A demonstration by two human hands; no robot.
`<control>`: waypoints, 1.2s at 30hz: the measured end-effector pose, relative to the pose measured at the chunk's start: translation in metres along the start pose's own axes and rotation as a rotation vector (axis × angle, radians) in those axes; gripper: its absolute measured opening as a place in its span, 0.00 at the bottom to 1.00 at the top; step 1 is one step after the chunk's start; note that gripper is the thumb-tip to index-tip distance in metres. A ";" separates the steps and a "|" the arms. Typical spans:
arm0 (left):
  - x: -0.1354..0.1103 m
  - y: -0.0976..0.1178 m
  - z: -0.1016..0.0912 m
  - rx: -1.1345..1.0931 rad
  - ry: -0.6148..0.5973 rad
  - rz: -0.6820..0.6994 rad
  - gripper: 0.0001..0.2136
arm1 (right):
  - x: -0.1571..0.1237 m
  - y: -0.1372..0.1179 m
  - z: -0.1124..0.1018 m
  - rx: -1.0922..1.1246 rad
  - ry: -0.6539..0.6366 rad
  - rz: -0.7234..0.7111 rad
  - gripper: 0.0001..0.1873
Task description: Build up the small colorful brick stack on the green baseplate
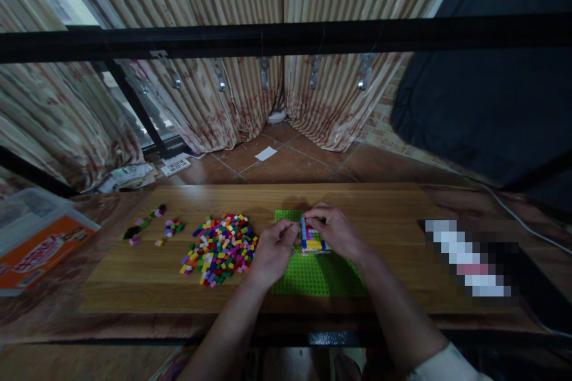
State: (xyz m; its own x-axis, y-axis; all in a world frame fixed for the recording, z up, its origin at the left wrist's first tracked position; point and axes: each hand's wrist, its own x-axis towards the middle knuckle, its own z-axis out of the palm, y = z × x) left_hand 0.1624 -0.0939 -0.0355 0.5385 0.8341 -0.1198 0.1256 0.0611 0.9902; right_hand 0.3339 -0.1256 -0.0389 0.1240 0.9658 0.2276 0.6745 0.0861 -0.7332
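Both hands close in on a small striped brick block [311,239], left hand [273,248] and right hand [336,231] pinching it atop the studded green baseplate [319,277]; loose glossy bricks [221,248] heaped beside.

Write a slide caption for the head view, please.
Left hand and right hand touch a brick build on a green baseplate.

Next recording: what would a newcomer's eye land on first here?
The bright pile of coloured bricks on the wooden table stands out first. Just right of it, the left hand and right hand grip a small brick build standing on a green baseplate. Behind hang striped curtains.
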 end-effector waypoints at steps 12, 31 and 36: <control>0.001 0.001 -0.002 0.030 0.017 0.004 0.12 | -0.005 0.004 0.004 0.120 0.011 0.070 0.12; -0.014 0.028 -0.011 -0.611 -0.204 -0.204 0.15 | -0.017 -0.045 -0.008 0.495 -0.079 -0.088 0.15; -0.014 0.026 -0.010 -0.593 -0.181 -0.212 0.17 | -0.018 -0.045 -0.005 0.582 -0.077 -0.063 0.12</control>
State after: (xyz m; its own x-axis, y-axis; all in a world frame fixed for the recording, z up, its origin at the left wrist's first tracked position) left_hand 0.1495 -0.0982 -0.0071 0.6911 0.6680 -0.2759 -0.2080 0.5494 0.8093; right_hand 0.3053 -0.1484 -0.0070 0.0286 0.9676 0.2509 0.1660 0.2429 -0.9557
